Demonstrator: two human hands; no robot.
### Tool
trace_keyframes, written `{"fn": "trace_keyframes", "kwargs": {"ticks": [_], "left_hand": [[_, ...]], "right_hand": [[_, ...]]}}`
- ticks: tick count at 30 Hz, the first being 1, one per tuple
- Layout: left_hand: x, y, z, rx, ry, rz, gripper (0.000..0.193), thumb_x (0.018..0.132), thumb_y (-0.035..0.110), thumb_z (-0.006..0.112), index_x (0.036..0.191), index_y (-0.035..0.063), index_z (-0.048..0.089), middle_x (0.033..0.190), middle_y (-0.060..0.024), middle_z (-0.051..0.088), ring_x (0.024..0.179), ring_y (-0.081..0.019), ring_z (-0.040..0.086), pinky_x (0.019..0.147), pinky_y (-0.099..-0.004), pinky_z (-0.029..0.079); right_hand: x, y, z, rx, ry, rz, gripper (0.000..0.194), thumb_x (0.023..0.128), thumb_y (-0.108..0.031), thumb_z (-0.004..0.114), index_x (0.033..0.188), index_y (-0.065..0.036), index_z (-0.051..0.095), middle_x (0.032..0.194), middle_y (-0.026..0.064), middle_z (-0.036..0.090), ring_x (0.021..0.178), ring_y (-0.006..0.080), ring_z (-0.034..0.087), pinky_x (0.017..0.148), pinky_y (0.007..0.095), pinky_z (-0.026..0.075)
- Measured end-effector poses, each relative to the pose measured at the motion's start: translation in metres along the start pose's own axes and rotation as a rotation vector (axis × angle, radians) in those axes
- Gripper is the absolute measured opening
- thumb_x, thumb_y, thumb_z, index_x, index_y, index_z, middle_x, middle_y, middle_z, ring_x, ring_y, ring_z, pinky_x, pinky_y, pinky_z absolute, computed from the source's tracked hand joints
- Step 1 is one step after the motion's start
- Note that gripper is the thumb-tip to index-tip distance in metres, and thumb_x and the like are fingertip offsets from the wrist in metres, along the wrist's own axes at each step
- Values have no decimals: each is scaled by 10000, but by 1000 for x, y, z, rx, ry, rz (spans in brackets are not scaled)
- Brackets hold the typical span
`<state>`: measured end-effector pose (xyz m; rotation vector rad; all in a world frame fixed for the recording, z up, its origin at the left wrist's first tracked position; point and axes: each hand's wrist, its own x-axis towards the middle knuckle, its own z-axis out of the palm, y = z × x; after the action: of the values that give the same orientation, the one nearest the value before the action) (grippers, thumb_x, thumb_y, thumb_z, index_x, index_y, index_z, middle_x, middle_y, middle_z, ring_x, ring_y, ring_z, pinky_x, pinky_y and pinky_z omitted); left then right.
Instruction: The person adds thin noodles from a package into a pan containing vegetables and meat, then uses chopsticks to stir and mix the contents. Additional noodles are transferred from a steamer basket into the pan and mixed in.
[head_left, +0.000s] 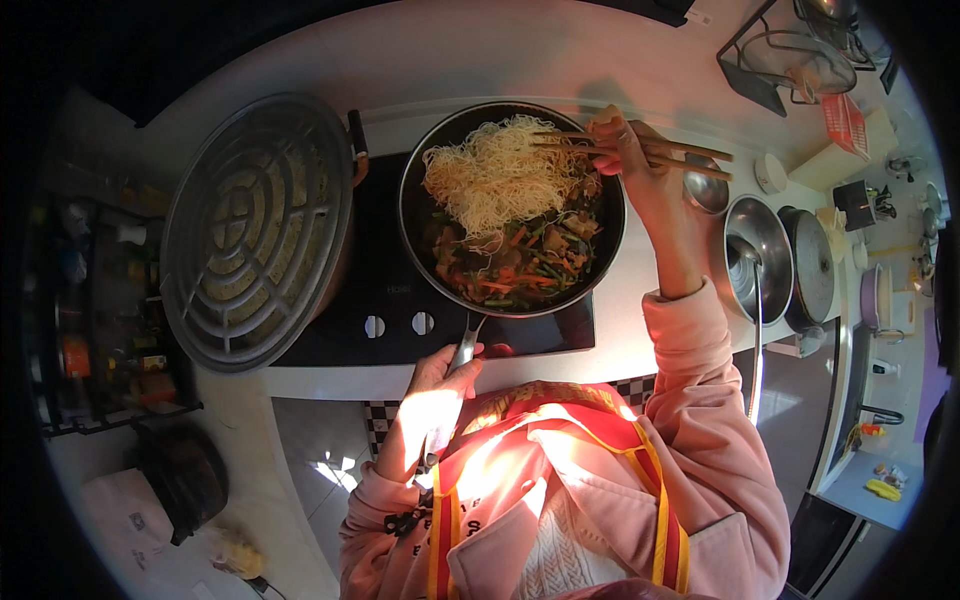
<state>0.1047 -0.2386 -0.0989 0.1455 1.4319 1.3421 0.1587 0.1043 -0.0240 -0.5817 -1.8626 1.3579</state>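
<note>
Before me a black frying pan (619, 247) sits on the cooktop. Pale thin noodles (495, 169) lie heaped in its far part. Nearer me are stir-fried vegetables (517, 270), with orange strips, green pieces and what look like meat slices. My left hand (442, 382) is closed around the pan's metal handle (466, 346). Above the pan's right rim, my right hand (630, 154) grips a pair of wooden chopsticks (694, 161). Their tips reach the right side of the noodle heap; whether any strands are pinched between them is hard to tell.
A large round pot with a ringed metal rack (251, 232) stands left of the pan. Two knobs (398, 325) sit on the black cooktop (330, 337). To the right are a small metal bowl (705, 187), a steel basin (780, 262) holding a ladle (757, 292), and a dark round pan (810, 262).
</note>
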Motion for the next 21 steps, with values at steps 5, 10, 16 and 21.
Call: {"fn": "trace_keyframes", "kwargs": {"ticks": [5, 10, 16, 21], "left_hand": [[0, 2, 3, 12, 0, 12, 263, 926, 108, 635, 1158, -14, 639, 661, 15, 553, 580, -52, 485, 531, -213, 354], [1, 4, 1, 43, 7, -6, 264, 928, 118, 633, 1156, -15, 639, 649, 21, 542, 572, -52, 475, 529, -210, 346], [1, 6, 0, 69, -33, -7, 258, 933, 124, 627, 1156, -5, 637, 643, 21, 538, 568, -48, 466, 527, -208, 341], [1, 3, -4, 55, -58, -27, 276, 934, 128, 625, 1181, 4, 625, 640, 25, 527, 566, -47, 457, 530, -202, 334]], "right_hand": [[7, 86, 4, -128, 6, -24, 227, 1014, -180, 533, 1063, 3, 658, 796, 48, 692, 642, 106, 639, 565, 231, 510], [-30, 37, 53, -78, -69, -70, 202, 972, -155, 595, 1077, -5, 682, 793, 99, 718, 646, 151, 674, 535, 285, 518], [-50, 3, 74, -294, -190, -412, 75, 872, -73, 674, 888, -2, 691, 757, 117, 654, 605, 251, 646, 524, 348, 515], [-60, 0, 86, -445, -381, -567, 125, 856, -69, 667, 967, -14, 647, 749, 128, 596, 650, 308, 615, 548, 399, 503]]}}
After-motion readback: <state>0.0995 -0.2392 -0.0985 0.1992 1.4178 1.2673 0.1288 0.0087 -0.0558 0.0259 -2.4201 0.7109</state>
